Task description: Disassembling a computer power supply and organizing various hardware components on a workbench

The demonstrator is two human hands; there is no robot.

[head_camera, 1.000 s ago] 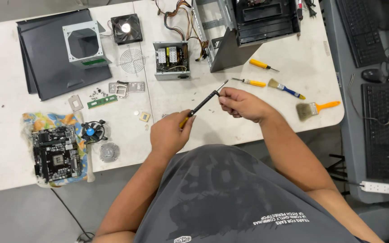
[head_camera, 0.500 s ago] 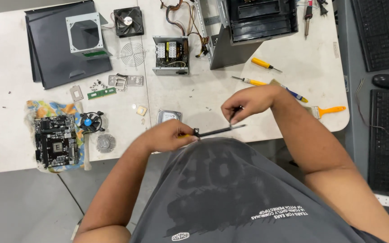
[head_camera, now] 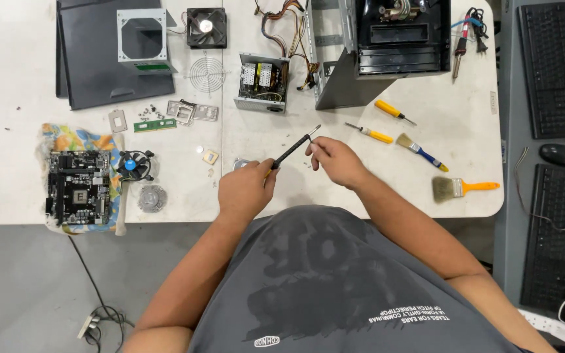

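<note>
Screwdriver [head_camera: 292,151] is resting in our left hand [head_camera: 246,189], grip clenched on its handle; our right hand [head_camera: 335,160] is pinching something tiny at three o'clock.

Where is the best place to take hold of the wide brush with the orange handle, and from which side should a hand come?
Probably by the orange handle of the wide brush, coming from the table's right edge. It lies flat with the bristles pointing left and the handle pointing right toward bare table, so the handle end is free. The right hand is nearer than the left hand.
</note>
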